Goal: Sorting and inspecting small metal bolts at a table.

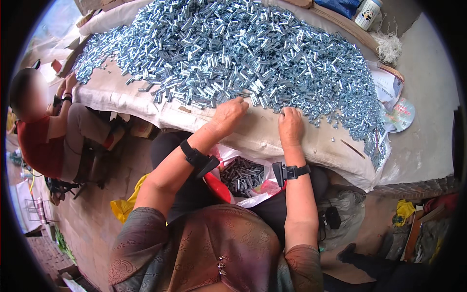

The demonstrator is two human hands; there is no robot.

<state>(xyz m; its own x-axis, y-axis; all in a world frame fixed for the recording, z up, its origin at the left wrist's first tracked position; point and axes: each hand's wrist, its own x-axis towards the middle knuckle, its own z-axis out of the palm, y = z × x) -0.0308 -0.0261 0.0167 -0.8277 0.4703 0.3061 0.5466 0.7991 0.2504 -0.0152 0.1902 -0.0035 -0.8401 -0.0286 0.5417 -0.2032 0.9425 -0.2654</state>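
Observation:
A wide heap of small shiny metal tubes (209, 53) covers most of the cloth-covered table (194, 119) in front of me. Much smaller silvery metal pieces (348, 90) lie along its right side. At the near edge of the heap, my left hand (229, 117) is closed in a pinch, its fingertips beside some tubes. My right hand (291, 127) rests a little to the right with its fingers curled closed. What either hand holds, if anything, is too small or hidden. Between my legs an open plastic bag (219, 192) contains many darker assembled metal pieces (241, 177).
A person in red (41, 141) sits at the table's left end, hands near the heap. A round printed fan (398, 115) and papers (386, 85) lie at the right. A cup (368, 14) stands at the far right. A yellow bag (127, 202) lies left of me.

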